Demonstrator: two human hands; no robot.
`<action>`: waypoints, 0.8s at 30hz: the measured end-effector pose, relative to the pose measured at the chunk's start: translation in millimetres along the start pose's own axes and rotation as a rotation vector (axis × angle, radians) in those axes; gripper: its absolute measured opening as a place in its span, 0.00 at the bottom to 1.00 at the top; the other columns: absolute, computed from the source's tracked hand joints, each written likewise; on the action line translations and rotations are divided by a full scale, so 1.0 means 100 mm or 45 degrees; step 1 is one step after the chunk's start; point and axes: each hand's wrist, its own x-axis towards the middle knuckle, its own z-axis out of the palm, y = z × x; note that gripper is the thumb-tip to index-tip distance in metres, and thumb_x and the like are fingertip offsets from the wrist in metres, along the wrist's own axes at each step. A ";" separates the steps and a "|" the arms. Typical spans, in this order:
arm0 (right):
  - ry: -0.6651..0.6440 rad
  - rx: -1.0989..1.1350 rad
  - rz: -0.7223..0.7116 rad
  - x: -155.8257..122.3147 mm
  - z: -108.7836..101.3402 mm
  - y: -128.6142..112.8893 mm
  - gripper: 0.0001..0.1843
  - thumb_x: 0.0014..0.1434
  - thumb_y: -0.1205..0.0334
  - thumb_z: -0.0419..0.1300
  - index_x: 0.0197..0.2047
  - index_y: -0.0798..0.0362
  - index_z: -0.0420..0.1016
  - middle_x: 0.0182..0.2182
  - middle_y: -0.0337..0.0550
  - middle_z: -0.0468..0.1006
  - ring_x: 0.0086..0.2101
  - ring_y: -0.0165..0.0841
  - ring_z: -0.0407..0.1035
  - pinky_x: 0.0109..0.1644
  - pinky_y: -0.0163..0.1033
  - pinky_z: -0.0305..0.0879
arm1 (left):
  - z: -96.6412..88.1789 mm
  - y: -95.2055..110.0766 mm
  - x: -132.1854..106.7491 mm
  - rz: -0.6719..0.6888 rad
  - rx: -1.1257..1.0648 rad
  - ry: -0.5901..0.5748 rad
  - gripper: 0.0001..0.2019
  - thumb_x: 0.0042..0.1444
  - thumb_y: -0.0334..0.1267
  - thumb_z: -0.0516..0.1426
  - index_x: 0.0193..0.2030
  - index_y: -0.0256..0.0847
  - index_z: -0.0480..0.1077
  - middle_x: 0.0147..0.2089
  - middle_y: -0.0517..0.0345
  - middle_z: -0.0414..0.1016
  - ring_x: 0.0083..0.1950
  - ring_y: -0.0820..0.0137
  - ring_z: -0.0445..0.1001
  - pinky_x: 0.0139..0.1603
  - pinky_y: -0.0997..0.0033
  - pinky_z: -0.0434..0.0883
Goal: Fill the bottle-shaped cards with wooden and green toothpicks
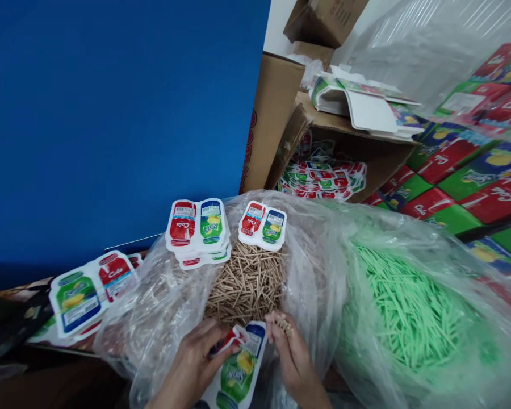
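Note:
My left hand (196,358) is closed on a printed bottle-shaped packet (238,369) with red and green drink labels, held low over an open plastic bag (162,295). My right hand (292,352) pinches a small bunch of tan sticks (284,325) right beside the packet's top edge. Below both hands lies the heap of tan sticks (247,281) inside the bag. Two stacks of the same packets rest on the far side of the heap, one stack on the left (199,232), a thinner one on the right (263,225).
A second clear bag of green sticks (409,312) lies to the right. More packets (89,292) lie at the left. An open cardboard box (357,145) holding packets stands behind, colourful cartons (472,182) at right, a blue panel (111,113) at back left.

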 end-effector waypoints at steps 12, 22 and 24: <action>0.118 0.979 0.266 0.20 0.29 -0.28 0.10 0.57 0.50 0.59 0.38 0.46 0.70 0.26 0.33 0.69 0.27 0.27 0.67 0.34 0.34 0.64 | 0.14 0.00 0.01 -0.035 -0.083 -0.104 0.14 0.59 0.45 0.53 0.29 0.38 0.70 0.26 0.59 0.71 0.27 0.73 0.70 0.29 0.78 0.66; -0.127 0.607 0.286 0.24 0.33 -0.42 0.15 0.60 0.46 0.53 0.36 0.50 0.66 0.25 0.37 0.73 0.35 0.35 0.74 0.44 0.42 0.66 | 0.10 -0.02 -0.06 -0.193 -0.309 -0.104 0.10 0.56 0.42 0.58 0.29 0.38 0.72 0.29 0.57 0.73 0.31 0.70 0.71 0.32 0.76 0.68; -0.192 0.522 0.263 0.23 0.31 -0.44 0.15 0.62 0.47 0.51 0.36 0.51 0.65 0.28 0.39 0.75 0.37 0.35 0.73 0.47 0.42 0.65 | 0.09 -0.01 -0.05 -0.187 -0.317 -0.118 0.08 0.55 0.41 0.58 0.31 0.38 0.73 0.32 0.56 0.75 0.33 0.69 0.72 0.35 0.75 0.69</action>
